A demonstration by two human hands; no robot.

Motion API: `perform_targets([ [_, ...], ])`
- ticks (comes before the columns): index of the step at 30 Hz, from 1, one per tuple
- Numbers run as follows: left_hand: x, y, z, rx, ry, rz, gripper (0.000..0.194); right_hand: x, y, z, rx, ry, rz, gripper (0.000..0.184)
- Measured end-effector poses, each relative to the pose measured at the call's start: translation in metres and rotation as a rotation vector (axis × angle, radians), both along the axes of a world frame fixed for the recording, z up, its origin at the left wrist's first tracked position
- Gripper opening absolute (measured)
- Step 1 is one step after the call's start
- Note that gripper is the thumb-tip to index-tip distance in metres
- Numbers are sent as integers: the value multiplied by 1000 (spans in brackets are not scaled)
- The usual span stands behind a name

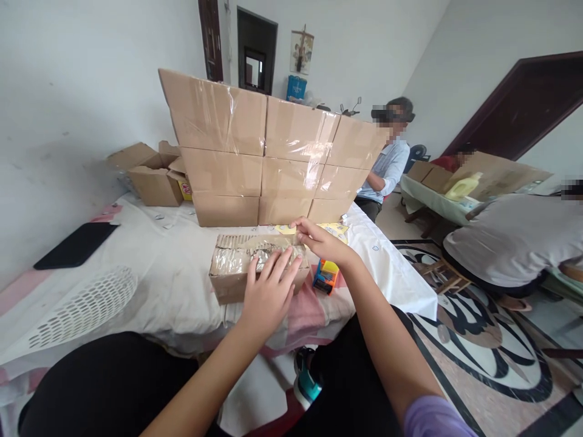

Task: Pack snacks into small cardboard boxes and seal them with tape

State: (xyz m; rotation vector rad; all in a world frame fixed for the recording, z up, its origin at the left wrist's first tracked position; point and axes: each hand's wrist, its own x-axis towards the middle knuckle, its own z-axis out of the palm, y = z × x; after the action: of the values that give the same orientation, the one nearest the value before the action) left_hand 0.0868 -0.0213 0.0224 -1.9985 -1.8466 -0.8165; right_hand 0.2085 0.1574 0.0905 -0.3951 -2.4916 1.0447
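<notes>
A small cardboard box point(228, 285) lies in front of me on the cloth-covered table, shiny clear tape across its worn top. My left hand point(273, 279) rests flat on the top and near side of this box, fingers spread. At the box's far right corner is my right hand point(319, 238), its fingers bent and pressed together. What they pinch, if anything, is too small to make out. Just right of the box sits an orange and blue plastic object point(325, 277) with some yellow, perhaps a tape dispenser. A yellow patterned sheet point(337, 229) lies partly hidden behind my right hand.
A wall of taped cardboard boxes point(262, 152) stands across the table behind the small box. An open carton point(157, 182) is at the back left, with a black phone-like slab point(75, 246) nearer me. Beyond the table's right edge, a person point(387, 164) and others sit.
</notes>
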Motion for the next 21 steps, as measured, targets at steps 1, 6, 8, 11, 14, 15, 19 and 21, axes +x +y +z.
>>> perform_targets([
  [1,1,1,0,2,-3,4,49,0,-1,-1,-29,9,10,18],
  [6,2,4,-4,19,-2,32,46,-5,-2,-6,-8,-7,-10,17],
  [8,2,4,-5,13,3,35,45,-7,-1,-9,108,-34,-44,16],
  [11,1,6,-8,16,7,17,44,-9,1,-11,288,-89,-97,19],
  [14,1,7,-9,33,0,5,44,-10,-3,-8,424,-159,-184,20],
  [15,1,8,-9,37,-4,5,43,-11,-4,-7,458,-187,-214,21],
  [19,4,8,-10,56,-11,5,42,-10,-5,-2,541,-298,-344,31],
  [21,5,8,-12,67,-9,2,41,-7,0,-3,536,-329,-416,41],
])
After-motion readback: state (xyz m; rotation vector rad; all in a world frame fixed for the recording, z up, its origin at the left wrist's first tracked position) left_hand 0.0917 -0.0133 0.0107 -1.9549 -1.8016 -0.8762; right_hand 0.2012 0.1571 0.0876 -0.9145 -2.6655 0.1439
